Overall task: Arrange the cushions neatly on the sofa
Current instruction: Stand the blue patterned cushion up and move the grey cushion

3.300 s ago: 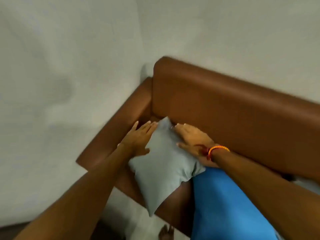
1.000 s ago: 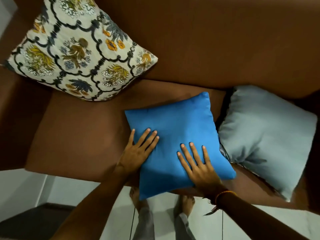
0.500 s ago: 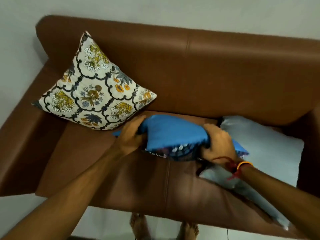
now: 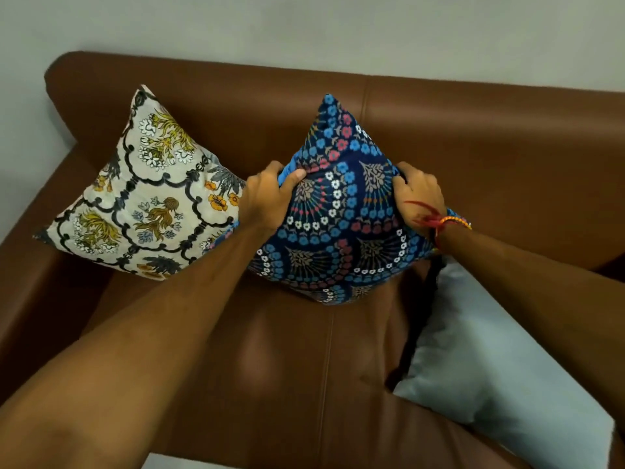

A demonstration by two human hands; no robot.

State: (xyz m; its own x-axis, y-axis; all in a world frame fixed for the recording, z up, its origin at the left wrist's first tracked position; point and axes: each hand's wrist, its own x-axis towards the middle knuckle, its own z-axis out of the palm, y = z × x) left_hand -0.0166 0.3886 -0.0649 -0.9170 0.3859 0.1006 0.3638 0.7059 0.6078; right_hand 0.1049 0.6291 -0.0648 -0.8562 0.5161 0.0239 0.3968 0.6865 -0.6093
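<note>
A dark blue cushion (image 4: 341, 211) with a flower pattern stands on one corner against the backrest of the brown sofa (image 4: 490, 157), its plain blue back turned away. My left hand (image 4: 267, 198) grips its left corner and my right hand (image 4: 421, 196) grips its right corner. To its left a cream floral cushion (image 4: 148, 198) leans on one corner against the backrest, touching the blue one. A pale grey cushion (image 4: 500, 377) lies flat on the seat at the right, partly under my right forearm.
The sofa's left armrest (image 4: 30, 282) sits close to the cream cushion. A pale wall (image 4: 304, 28) rises behind the backrest. The bare seat (image 4: 287, 367) stretches in front of the cushions, and a strip of light floor (image 4: 176, 463) shows at the bottom edge.
The blue cushion lay flat on the seat; both hands took it by its sides, lifted and turned it, and it now stands on a corner with its patterned face forward.
</note>
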